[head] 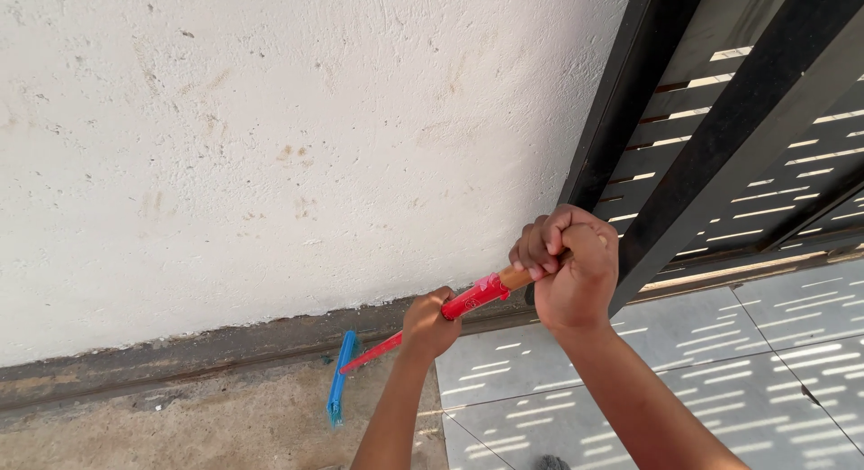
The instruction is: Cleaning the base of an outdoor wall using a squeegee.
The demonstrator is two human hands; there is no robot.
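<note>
A broom with a red-wrapped wooden handle (472,297) runs from upper right down to a blue brush head (339,387) resting on the rough concrete ground by the wall's base. My right hand (569,265) is closed around the bare wooden top end of the handle. My left hand (428,324) grips the red part lower down, a short way above the brush head. Both forearms reach up from the bottom edge of the view.
A white, stained plaster wall (270,146) fills the left and top. A black metal slatted gate (738,137) stands at right. Grey floor tiles (720,362) with striped sunlight lie under it; a dark strip (180,362) runs along the wall's foot.
</note>
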